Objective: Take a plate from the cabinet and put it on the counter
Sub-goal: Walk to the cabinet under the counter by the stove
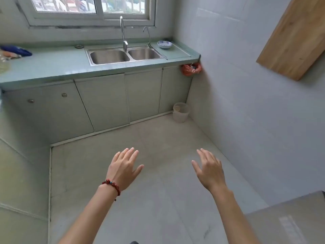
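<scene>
A pale green counter runs along the far wall, with shut grey-green cabinet doors beneath it. A small blue-and-white dish sits on the counter's right end, beside the sink. A wooden wall cabinet hangs at the upper right, seen from below. My left hand, with a red bead bracelet on its wrist, and my right hand are held out low over the floor, palms down, fingers spread, holding nothing. Both are well short of the cabinets.
A steel double sink with a tall tap sits under the window. Cloths lie at the counter's left end. A red bag hangs at the counter's right corner. A plastic bin stands on the tiled floor in the corner.
</scene>
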